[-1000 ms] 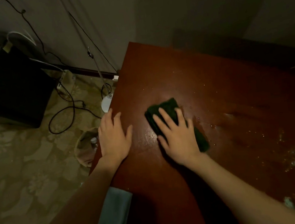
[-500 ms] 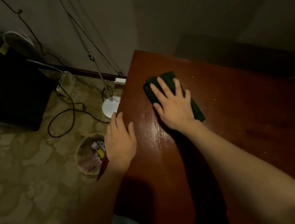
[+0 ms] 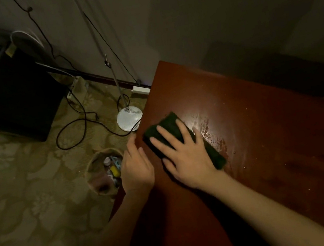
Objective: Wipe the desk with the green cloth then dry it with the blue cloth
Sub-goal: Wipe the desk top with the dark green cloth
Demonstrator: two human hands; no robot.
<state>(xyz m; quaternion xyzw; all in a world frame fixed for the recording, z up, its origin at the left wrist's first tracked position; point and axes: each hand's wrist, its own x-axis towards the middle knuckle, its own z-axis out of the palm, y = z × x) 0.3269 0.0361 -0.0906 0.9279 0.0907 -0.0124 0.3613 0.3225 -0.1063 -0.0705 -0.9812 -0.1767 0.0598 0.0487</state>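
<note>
head view: the green cloth (image 3: 181,139) lies on the tabletop (image 3: 268,148) near its left edge, long axis running from far-left to near-right, pinned under the right hand (image 3: 186,157), whose fingers (image 3: 169,136) are spread flat on it. the left hand (image 3: 136,170) rests open at the edge just beside it, fingers together. wet streaks lie right of the cloth. compared with half a second ago, the cloth has come nearer.

desk (image 3: 268,148): reddish wood, wet streaks | on it: green cloth (image 3: 170,125)
</note>
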